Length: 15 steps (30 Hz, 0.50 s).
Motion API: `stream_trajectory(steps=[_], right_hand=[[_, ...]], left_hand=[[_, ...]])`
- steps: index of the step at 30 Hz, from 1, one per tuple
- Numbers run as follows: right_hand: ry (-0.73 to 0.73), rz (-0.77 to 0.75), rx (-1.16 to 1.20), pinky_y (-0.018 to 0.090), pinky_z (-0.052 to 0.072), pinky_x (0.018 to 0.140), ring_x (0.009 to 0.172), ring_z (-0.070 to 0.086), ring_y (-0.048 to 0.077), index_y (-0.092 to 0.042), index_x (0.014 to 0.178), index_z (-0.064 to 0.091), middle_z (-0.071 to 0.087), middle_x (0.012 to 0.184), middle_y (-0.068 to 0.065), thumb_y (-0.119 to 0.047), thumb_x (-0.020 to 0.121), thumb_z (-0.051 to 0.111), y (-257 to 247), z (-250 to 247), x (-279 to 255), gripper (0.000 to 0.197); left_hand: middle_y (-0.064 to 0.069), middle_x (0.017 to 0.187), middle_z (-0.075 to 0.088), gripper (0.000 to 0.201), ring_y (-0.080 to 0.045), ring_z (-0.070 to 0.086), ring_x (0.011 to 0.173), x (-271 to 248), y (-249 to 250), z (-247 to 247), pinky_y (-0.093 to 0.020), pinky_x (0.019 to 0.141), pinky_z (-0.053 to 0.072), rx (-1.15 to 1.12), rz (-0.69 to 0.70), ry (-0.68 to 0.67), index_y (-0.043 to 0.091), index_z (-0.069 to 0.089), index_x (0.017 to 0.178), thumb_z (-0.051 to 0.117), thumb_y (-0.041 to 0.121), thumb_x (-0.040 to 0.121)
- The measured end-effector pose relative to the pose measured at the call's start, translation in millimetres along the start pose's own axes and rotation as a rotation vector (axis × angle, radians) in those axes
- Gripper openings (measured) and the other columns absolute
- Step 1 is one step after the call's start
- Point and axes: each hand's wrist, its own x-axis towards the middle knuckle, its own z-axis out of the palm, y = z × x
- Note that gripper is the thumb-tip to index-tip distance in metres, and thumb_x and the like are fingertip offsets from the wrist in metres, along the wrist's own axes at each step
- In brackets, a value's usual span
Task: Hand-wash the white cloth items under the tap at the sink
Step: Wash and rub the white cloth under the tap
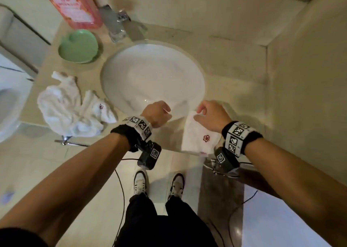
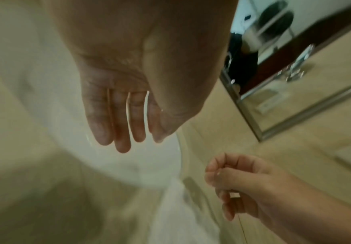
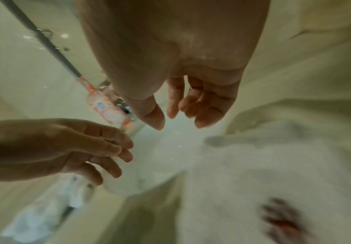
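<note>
A round white sink [image 1: 116,89] is set in the beige counter, with the chrome tap [image 1: 120,23] behind it. One white cloth [image 1: 195,134] with a red emblem lies flat on the counter at the sink's front right; it shows blurred below my palm in the right wrist view [image 3: 243,181]. A crumpled heap of white cloths [image 1: 69,107] lies left of the sink. My left hand [image 1: 157,113] hovers over the sink's front rim, fingers [image 2: 124,128] straight and empty. My right hand [image 1: 208,115] hangs over the flat cloth's far corner, its fingers loosely curled [image 3: 178,118] and holding nothing.
A green heart-shaped dish [image 1: 78,46] and a pink pack [image 1: 75,4] stand at the back left of the counter. A toilet [image 1: 7,104] is at the far left and a wall [image 1: 309,77] closes the right side. A chrome bar [image 1: 69,142] sticks out under the counter's front edge.
</note>
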Motion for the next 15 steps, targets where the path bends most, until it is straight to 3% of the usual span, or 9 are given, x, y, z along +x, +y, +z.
stream_trajectory(steps=[2, 5, 8, 10, 12, 15], right_hand=[[-0.07, -0.106, 0.071, 0.021, 0.039, 0.063, 0.076, 0.056, 0.009, -0.023, 0.091, 0.063, 0.059, 0.083, -0.009, -0.03, 0.083, 0.072, -54, 11, 12, 0.014], [-0.227, -0.26, 0.069, 0.022, 0.04, 0.065, 0.081, 0.059, 0.01, -0.025, 0.091, 0.062, 0.061, 0.087, -0.009, -0.03, 0.085, 0.07, -141, 42, 33, 0.011], [-0.354, -0.377, 0.011, 0.022, 0.042, 0.067, 0.085, 0.06, 0.013, -0.025, 0.095, 0.062, 0.061, 0.089, -0.01, -0.028, 0.085, 0.069, -215, 89, 53, 0.013], [-0.407, -0.41, -0.025, 0.024, 0.044, 0.07, 0.088, 0.061, 0.015, -0.024, 0.1, 0.062, 0.061, 0.091, -0.01, -0.029, 0.085, 0.071, -250, 122, 70, 0.018], [-0.431, -0.438, -0.053, 0.025, 0.045, 0.075, 0.093, 0.061, 0.015, -0.022, 0.11, 0.061, 0.061, 0.099, -0.006, -0.034, 0.084, 0.075, -275, 151, 86, 0.032], [-0.457, -0.476, -0.143, 0.029, 0.046, 0.091, 0.108, 0.055, 0.014, -0.016, 0.13, 0.053, 0.053, 0.119, -0.003, -0.043, 0.08, 0.08, -297, 177, 106, 0.063]], left_hand=[[0.0, 0.117, 0.066, 0.017, -0.022, 0.062, 0.107, -18, -29, -49, -0.035, 0.096, 0.049, 0.074, 0.008, 0.083, 0.026, 0.06, 0.107, 0.06, 0.021, 0.091], [-0.003, 0.127, 0.057, 0.035, -0.025, 0.056, 0.115, -46, -94, -120, -0.039, 0.097, 0.048, 0.266, -0.098, 0.243, 0.025, 0.059, 0.118, 0.058, 0.012, 0.086], [-0.01, 0.134, 0.042, 0.065, -0.031, 0.049, 0.118, -66, -163, -163, -0.046, 0.095, 0.047, 0.612, -0.29, 0.253, 0.023, 0.044, 0.135, 0.075, 0.033, 0.079], [-0.01, 0.133, 0.041, 0.086, -0.031, 0.055, 0.112, -64, -201, -175, -0.045, 0.092, 0.05, 0.615, -0.316, 0.157, 0.019, 0.037, 0.139, 0.081, 0.049, 0.071], [-0.007, 0.127, 0.048, 0.081, -0.029, 0.061, 0.102, -53, -227, -183, -0.042, 0.088, 0.053, 0.507, -0.247, 0.091, 0.021, 0.04, 0.138, 0.079, 0.051, 0.074], [0.002, 0.118, 0.059, 0.045, -0.022, 0.061, 0.102, -39, -246, -195, -0.039, 0.091, 0.053, 0.489, -0.083, 0.017, 0.029, 0.054, 0.13, 0.064, 0.042, 0.088]])
